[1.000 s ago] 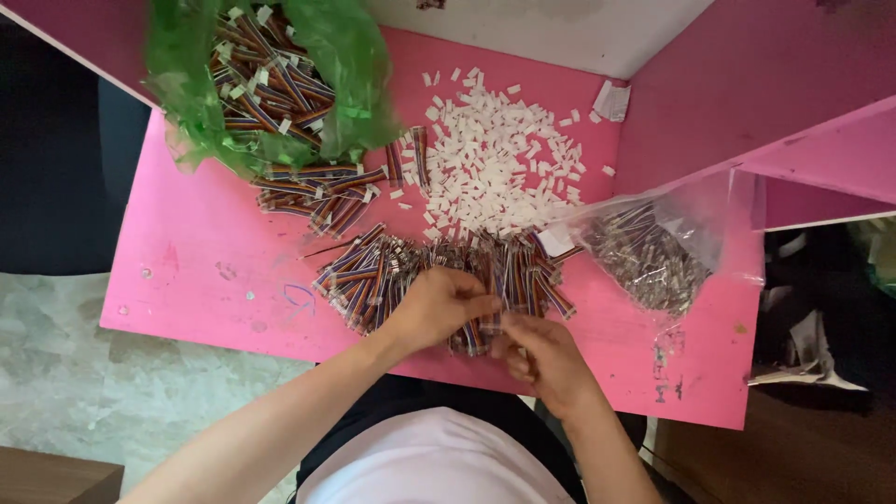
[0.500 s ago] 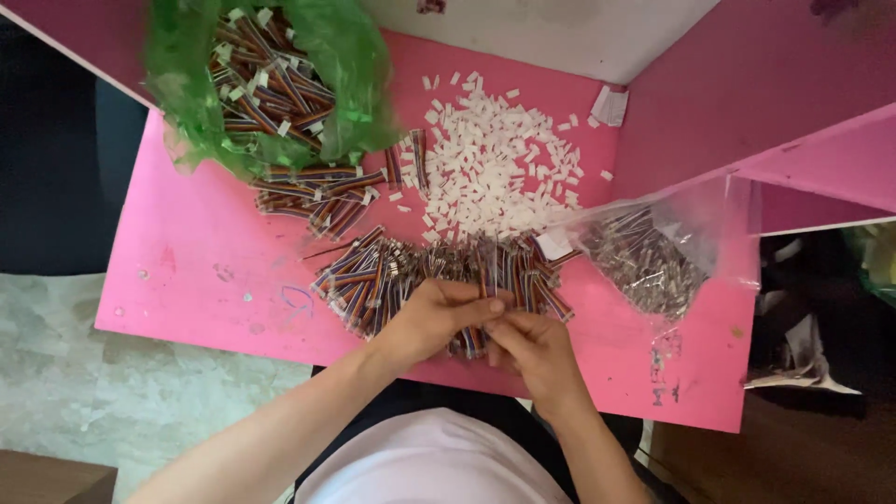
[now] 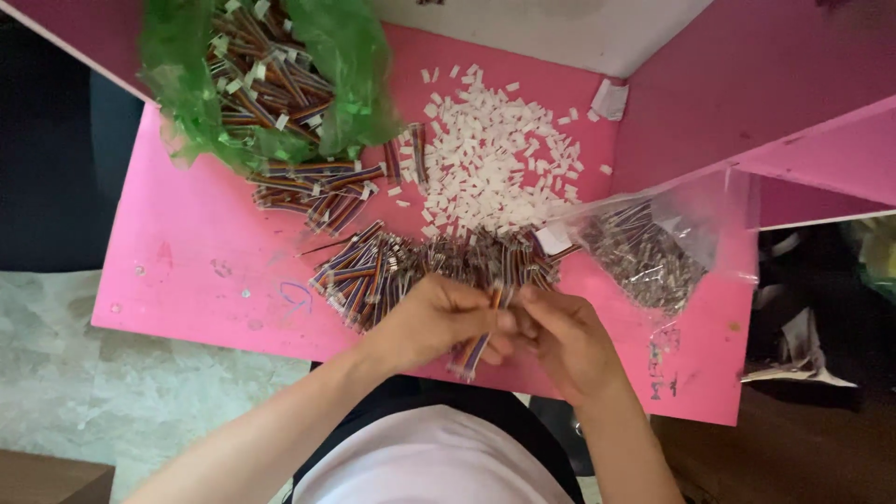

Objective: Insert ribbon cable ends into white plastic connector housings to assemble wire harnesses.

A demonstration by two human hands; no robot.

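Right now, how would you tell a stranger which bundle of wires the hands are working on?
On the pink table, find the heap of striped wire bundles along the near edge. At its near side, the left hand and right hand meet around one wire bundle. It alone is lifted and pinched; the rest lie loose.

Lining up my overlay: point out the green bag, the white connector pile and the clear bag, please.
green plastic bag (image 3: 350,70): head view, on its right-hand fold.
pile of white connector housings (image 3: 490,149): head view, middle of the heap.
clear plastic bag (image 3: 695,224): head view, on its upper film.
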